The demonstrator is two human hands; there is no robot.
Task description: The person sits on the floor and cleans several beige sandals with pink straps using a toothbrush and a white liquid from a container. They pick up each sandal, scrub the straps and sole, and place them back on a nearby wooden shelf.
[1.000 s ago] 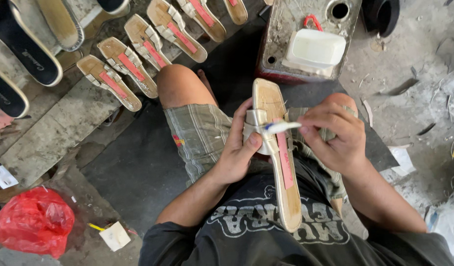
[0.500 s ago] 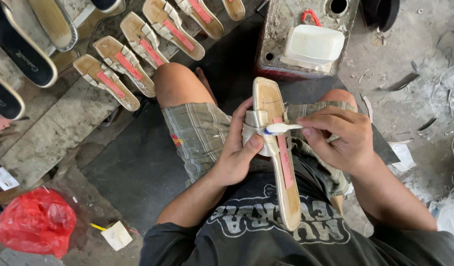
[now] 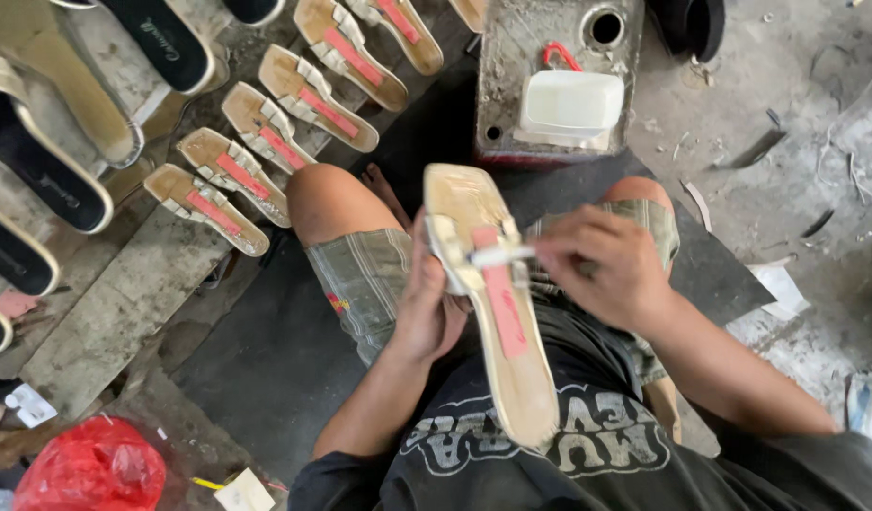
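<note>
My left hand [image 3: 428, 305] grips a tan sandal [image 3: 493, 293] from its left side, sole-bed up, over my lap. The sandal has a pink strip along its insole and pale straps near the toe. My right hand [image 3: 606, 270] holds a small white brush [image 3: 500, 255] whose tip rests across the sandal's straps. My knees in checked shorts show on both sides of the sandal.
A row of several similar tan sandals [image 3: 266, 151] lies on the floor at upper left, with dark-soled ones [image 3: 48, 180] further left. A grimy metal can [image 3: 550, 66] with a white tub [image 3: 570, 104] on top stands ahead. A red plastic bag [image 3: 90, 468] lies at lower left.
The brush has shifted slightly along the straps while my left hand keeps the sandal steady. The view has tipped a little.
</note>
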